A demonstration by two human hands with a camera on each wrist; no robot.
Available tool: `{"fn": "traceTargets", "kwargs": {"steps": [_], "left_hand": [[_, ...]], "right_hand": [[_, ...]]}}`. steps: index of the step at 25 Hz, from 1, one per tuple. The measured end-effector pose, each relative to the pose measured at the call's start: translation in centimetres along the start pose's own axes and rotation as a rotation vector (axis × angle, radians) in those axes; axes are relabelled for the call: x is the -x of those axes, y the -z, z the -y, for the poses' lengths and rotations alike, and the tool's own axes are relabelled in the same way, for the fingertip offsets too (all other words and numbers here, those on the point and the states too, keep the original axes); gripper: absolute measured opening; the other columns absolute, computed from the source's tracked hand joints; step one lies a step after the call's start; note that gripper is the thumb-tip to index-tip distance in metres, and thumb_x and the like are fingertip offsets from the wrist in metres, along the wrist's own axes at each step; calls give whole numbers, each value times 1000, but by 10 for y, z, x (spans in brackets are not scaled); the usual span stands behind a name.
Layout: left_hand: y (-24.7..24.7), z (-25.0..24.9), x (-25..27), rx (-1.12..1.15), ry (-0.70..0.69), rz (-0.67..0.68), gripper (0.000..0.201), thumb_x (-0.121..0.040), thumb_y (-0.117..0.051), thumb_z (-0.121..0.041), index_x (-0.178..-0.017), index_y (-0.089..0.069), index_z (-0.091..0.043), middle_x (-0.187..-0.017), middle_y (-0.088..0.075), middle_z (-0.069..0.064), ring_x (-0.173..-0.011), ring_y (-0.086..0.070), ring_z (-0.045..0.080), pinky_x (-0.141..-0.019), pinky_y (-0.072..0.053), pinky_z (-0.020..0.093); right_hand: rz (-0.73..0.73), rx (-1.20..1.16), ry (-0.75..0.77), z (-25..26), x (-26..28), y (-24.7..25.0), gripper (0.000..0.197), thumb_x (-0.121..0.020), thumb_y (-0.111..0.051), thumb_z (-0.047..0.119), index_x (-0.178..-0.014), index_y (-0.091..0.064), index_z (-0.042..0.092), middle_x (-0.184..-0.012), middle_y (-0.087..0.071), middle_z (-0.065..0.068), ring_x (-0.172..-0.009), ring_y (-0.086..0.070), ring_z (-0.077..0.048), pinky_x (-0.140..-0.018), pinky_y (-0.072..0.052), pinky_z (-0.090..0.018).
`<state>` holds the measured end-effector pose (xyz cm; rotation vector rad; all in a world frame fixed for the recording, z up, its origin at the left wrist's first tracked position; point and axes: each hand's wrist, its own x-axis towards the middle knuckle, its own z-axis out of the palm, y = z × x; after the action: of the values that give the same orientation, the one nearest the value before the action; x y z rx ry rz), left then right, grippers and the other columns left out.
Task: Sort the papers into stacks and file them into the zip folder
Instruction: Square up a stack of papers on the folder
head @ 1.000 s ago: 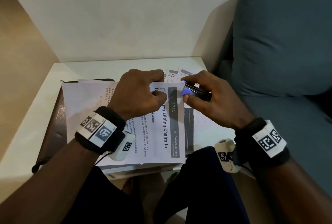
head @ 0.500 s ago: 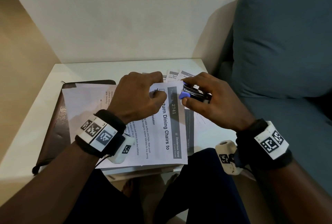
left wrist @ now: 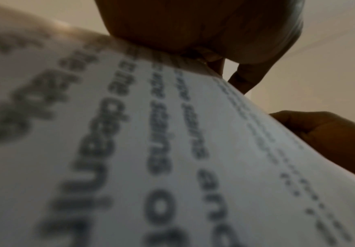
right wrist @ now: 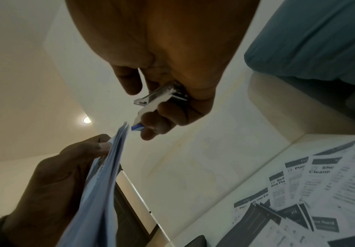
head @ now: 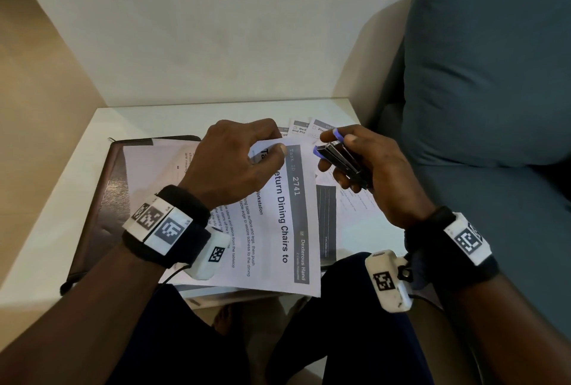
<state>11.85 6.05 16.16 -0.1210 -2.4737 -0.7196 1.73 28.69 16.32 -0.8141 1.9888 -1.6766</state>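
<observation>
My left hand [head: 247,156] pinches the top corner of a stack of printed papers [head: 278,230], lifted off the table; the top sheet reads "Return Dining Chairs to". The left wrist view is filled by that sheet [left wrist: 151,158], blurred, with the thumb above it. My right hand [head: 355,162] grips a small black stapler with a blue tip [head: 340,159], just right of the stack's corner and apart from it. In the right wrist view the stapler [right wrist: 151,103] is a short gap from the paper stack's edge [right wrist: 113,158]. A dark brown zip folder [head: 102,199] lies under loose sheets at left.
More printed papers [head: 340,208] lie fanned on the white table [head: 154,119], also visible as fanned papers [right wrist: 320,183] in the right wrist view. A wall stands behind the table. A blue-grey sofa cushion [head: 479,75] is at the right. My knees are below the table's front edge.
The stapler was at the stack's top corner; my right hand has since drawn it slightly right, away from the corner. My left hand keeps its pinch on the papers.
</observation>
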Motion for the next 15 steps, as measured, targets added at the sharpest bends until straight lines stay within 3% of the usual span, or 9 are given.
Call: {"fn": "traceTargets", "kwargs": {"steps": [2,6,8,10,12,15], "left_hand": [[0,-1,0,24,15,3,21,-98,-58,-34,-79,-56,-25,-68,-62,-23,-54,-62,13,-50,-41,23],[-3,-1,-2,49,37,16,22,-98,-58,-32,-79,-60,-20,-72,-69,-15,-57,-65,14,-52,-48,33],[-2,0,-2,53,39,25,23,-98,-58,-33,-79,-60,-20,-73,-67,-22,-57,-66,12,-51,-47,30],[-1,0,-2,48,32,26,23,-98,-58,-33,-78,-60,-20,-72,-64,-26,-56,-65,12,-49,-45,26],[-1,-1,-2,36,21,28,24,-97,-57,-33,-78,-60,-20,-72,-60,-32,-55,-64,13,-48,-43,23],[-1,-3,-2,32,6,45,25,-98,-56,-37,-81,-62,-20,-74,-54,-38,-55,-63,12,-49,-40,16]], "right_hand": [[-7,-5,18,-2,0,2,36,-109,-38,29,-119,-67,11,-98,-73,-13,-73,-64,-26,-60,-46,-30],[34,-42,3,-2,2,1,30,-104,-55,26,-130,-66,19,-102,-71,-6,-76,-69,-28,-66,-52,-32],[43,-67,12,-4,4,2,33,-98,-64,25,-130,-66,20,-92,-69,-8,-71,-64,-25,-63,-50,-31],[10,-71,43,-2,3,4,33,-93,-70,19,-126,-66,18,-94,-71,-3,-65,-59,-27,-58,-47,-33],[-13,-5,66,1,2,7,28,-94,-71,18,-121,-65,19,-100,-73,-2,-59,-59,-29,-53,-46,-34],[-13,133,103,3,1,8,19,-99,-66,24,-116,-72,19,-91,-71,1,-65,-56,-18,-55,-45,-27]]}}
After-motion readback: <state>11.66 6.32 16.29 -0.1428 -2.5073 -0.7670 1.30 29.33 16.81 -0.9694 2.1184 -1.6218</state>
